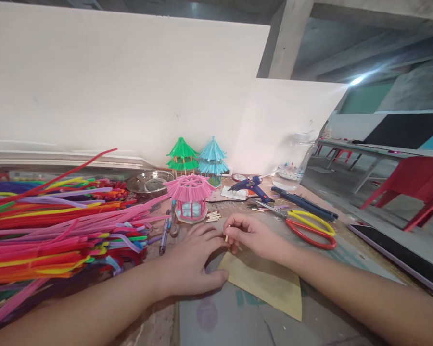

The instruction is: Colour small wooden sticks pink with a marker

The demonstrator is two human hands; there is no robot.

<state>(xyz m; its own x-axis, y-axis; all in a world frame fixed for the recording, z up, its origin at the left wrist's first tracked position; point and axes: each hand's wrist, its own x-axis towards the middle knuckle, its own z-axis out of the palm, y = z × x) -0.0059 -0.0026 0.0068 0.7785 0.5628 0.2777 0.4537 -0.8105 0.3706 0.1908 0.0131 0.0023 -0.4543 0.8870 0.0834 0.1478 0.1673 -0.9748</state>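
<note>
My right hand [247,235] pinches a short wooden stick [227,234] between thumb and fingers, with the stick upright. Below it lies a tan sheet [263,283], which looks like sandpaper, on a grey board [202,327]. Flat and spread, my left hand [198,257] rests at the sheet's left edge, its fingertips close to the right hand. Just beyond both hands is a small pile of short wooden sticks [213,216]. A little pink pavilion model [190,192] stands behind my left hand.
Bundled colourful pipe cleaners [57,226] fill the left side. At the back stand a green pavilion [182,154], a blue pavilion [212,156] and a metal dish [151,181]. A glue gun [252,186], scissors [310,228], a dark-handled tool [305,203] and a phone [400,254] lie to the right.
</note>
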